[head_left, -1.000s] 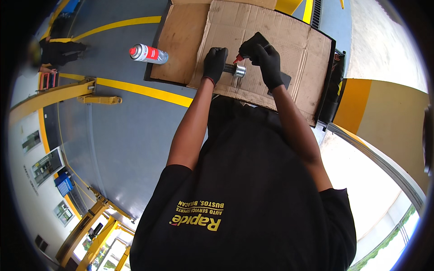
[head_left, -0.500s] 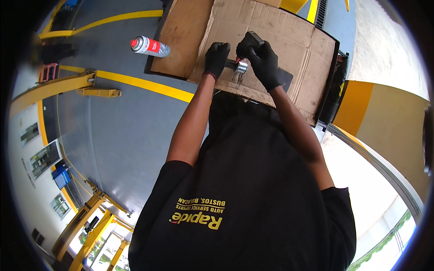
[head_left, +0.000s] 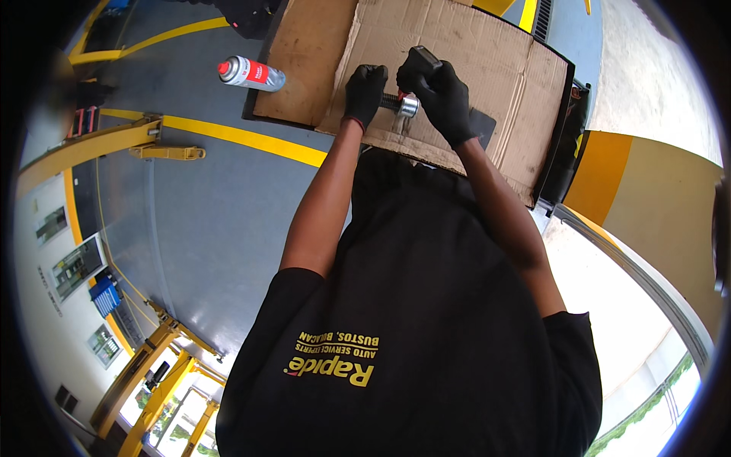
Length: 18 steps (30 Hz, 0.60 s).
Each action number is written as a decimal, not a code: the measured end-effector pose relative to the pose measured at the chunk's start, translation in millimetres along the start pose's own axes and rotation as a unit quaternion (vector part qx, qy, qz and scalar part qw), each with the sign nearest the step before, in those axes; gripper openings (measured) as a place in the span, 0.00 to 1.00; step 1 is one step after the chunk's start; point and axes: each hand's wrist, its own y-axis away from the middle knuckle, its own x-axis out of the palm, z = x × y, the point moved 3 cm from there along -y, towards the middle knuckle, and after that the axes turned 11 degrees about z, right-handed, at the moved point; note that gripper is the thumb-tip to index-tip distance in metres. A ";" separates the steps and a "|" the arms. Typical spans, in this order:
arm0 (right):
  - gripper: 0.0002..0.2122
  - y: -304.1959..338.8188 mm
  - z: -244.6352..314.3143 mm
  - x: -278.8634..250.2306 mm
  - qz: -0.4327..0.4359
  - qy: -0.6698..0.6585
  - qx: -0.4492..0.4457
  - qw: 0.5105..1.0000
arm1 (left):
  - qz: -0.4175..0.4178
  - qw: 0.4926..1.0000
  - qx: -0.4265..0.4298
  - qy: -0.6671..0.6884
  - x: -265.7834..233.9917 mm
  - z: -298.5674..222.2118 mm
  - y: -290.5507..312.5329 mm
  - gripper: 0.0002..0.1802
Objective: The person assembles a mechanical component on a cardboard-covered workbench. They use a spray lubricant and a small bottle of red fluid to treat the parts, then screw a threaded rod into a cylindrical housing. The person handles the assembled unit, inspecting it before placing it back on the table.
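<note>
Both gloved: left hand (head_left: 365,93) fisted round ribbed dark shaft; right hand (head_left: 440,97) clamped over shiny metal cylinder (head_left: 408,105), creased cardboard (head_left: 487,53) beneath.

The cardboard sheet (head_left: 487,61) lies on the floor (head_left: 205,221). The spray can (head_left: 251,73) lies on the floor, left of the sheet. The metal cylinder (head_left: 407,105) sits above the sheet, between both hands.

The floor (head_left: 190,221) is grey and smooth, with yellow lines painted on it. A big flat sheet of brown cardboard (head_left: 487,68) lies on the floor. Just beside the cardboard, a spray can (head_left: 251,74) with a red cap lies on its side on the floor.
</note>
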 end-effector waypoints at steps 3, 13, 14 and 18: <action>0.18 -1.9 -13.0 -0.2 -0.011 0.017 0.010 1.000 | 0.005 1.000 0.000 0.003 1.9 0.7 -2.4 0.23; 0.15 2.2 -6.1 0.1 -0.015 -0.025 0.049 0.998 | 0.001 1.000 0.004 0.018 2.4 1.5 0.1 0.22; 0.14 2.3 -6.7 0.2 -0.009 -0.024 0.051 0.998 | -0.003 1.000 0.009 0.017 2.4 -0.3 0.7 0.22; 0.14 3.5 -6.4 0.3 -0.030 -0.045 0.053 0.997 | 0.001 1.000 -0.002 0.019 1.1 -1.7 2.5 0.22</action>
